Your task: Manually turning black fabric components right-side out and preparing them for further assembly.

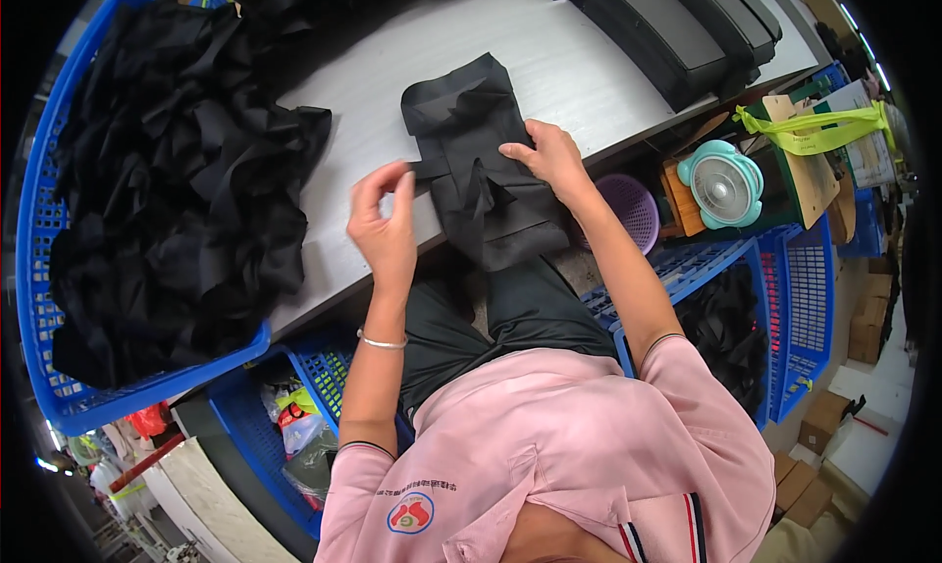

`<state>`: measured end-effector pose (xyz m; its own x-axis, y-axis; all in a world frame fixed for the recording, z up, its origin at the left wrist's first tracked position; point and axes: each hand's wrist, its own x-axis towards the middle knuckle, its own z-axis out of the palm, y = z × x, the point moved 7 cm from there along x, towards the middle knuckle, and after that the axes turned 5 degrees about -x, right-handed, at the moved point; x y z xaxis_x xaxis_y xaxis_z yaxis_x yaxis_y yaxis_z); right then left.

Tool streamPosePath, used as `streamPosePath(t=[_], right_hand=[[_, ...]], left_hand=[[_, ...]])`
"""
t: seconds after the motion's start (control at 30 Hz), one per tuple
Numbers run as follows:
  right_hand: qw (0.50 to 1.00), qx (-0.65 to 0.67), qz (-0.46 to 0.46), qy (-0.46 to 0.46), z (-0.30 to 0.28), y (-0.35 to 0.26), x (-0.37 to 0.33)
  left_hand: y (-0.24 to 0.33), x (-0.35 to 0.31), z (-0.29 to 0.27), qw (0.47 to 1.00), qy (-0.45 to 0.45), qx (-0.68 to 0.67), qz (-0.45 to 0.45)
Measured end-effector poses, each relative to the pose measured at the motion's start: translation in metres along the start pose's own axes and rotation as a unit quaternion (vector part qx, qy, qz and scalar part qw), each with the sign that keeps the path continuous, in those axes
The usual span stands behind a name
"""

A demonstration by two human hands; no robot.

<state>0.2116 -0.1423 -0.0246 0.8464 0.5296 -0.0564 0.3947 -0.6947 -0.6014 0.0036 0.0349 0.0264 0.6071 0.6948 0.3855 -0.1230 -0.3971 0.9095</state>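
A black fabric piece (491,190) with folded, layered parts lies over the near edge of the grey-white table, its lower end hanging toward my lap. My right hand (554,161) grips its right edge, thumb on top and some fingers out of sight under the cloth. To the left, my left hand (383,220) has curled fingers, with thumb and forefinger meeting at a short black strip (429,170) that sticks out from the piece. The exact pinch at those fingertips is hard to make out.
A blue basket (147,391) heaped with black cloth (186,190) stands left on the table (363,92). Stacked black padded pieces (667,33) lie far right. Beside the table are a teal fan (724,185), a purple basket (628,210) and blue crates (810,298).
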Motion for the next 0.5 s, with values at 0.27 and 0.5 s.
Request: streamPosePath(t=[0.27,0.5], right_hand=[[0.983,0.129,-0.037,0.122,-0.018,-0.001,-0.032],[0.97,0.048,-0.179,0.158,-0.054,-0.036,-0.118]], left_hand=[[-0.029,0.024,0.124,0.92,-0.335,0.082,0.188],[-0.022,0.008,0.139,0.799,-0.43,0.312,0.28]])
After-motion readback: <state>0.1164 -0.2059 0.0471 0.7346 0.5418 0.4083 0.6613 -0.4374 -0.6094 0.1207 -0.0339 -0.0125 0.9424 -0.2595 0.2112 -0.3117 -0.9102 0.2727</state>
